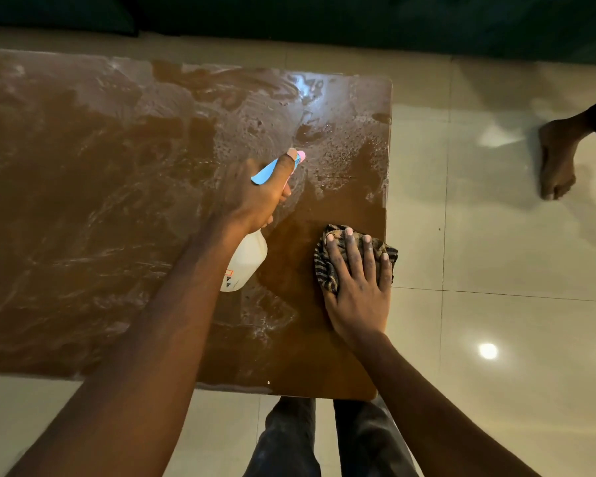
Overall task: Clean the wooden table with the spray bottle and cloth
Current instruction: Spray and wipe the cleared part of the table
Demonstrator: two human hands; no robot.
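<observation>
A brown wooden table (pixel 100 201) fills the left and middle of the view, its top streaked with wet smears and droplets. My left hand (pixel 255 194) grips a white spray bottle (pixel 246 263) by its neck, with the blue trigger and pink nozzle pointing toward the table's far right part. A dark striped cloth (pixel 331 266) lies near the table's right edge. My right hand (pixel 358 280) presses flat on it with the fingers spread.
Glossy beige floor tiles (pixel 496 235) surround the table. Another person's bare foot (pixel 558 160) stands on the floor at the right. My legs in dark trousers (pixel 289 438) show below the table's near edge. A dark sofa (pixel 324 15) runs along the far side.
</observation>
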